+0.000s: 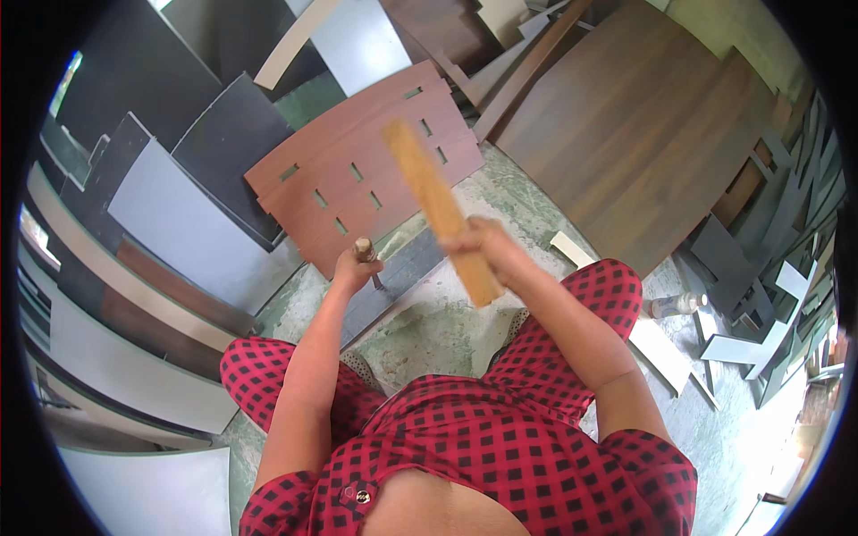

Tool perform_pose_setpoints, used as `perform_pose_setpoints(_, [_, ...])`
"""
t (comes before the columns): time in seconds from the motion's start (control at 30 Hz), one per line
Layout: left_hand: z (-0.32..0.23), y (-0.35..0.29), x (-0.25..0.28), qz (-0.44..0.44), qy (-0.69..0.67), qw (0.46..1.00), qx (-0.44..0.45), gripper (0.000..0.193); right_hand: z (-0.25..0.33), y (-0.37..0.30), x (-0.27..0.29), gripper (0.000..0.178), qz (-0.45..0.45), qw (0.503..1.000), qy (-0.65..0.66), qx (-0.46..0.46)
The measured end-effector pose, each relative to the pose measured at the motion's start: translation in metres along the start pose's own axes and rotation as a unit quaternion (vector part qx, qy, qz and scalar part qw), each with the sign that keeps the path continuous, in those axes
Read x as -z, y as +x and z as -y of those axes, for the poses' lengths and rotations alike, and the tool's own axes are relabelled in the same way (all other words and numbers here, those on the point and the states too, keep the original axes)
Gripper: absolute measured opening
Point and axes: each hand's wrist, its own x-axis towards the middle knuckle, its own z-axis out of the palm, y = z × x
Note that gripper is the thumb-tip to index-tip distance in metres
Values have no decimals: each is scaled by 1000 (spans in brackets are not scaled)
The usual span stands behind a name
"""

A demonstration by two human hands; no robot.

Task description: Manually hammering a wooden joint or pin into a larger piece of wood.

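My left hand point(352, 272) is closed around a chisel point(363, 247) with a wooden handle. The chisel stands roughly upright, its lower end at a dark grey board point(359, 311) on the floor between my legs. Whether the tip touches the board is hard to tell. In my right hand point(490, 247) is a flat length of yellowish wood point(424, 184), gripped near its lower part. That wood is raised above the floor, slanting up to the left, slightly blurred. Just beyond leans a reddish-brown panel point(357, 147) with several rectangular slots cut through it.
Dark and white panels point(192, 210) lean on the left. A large brown wood-grain panel point(626, 134) lies at the far right. Grey and white offcuts point(746, 348) and a small bottle point(677, 305) are on the floor beside my right knee.
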Motion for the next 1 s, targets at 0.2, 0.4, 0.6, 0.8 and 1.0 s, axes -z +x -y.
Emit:
perform_pose_setpoints(0.2, [1,-3,4,-4,-2,1000,31,31,58,-32,68,41,-142,964,200,103])
perform_pose_setpoints(0.4, [-4,-3,4,2,20,998,54,30,26,-31,108,48,-228,927,297,15])
perform_pose_setpoints(0.6, [-17,4,-13,20,71,997,12,26,19,-22,120,51,-96,942,313,-71])
perform_pose_setpoints(0.8, [-23,-9,-2,29,-55,997,36,25,35,-34,71,48,-170,970,169,42])
perform_pose_setpoints(1.0, [-21,-8,-2,44,-65,995,56,27,30,-39,67,57,-137,984,93,61])
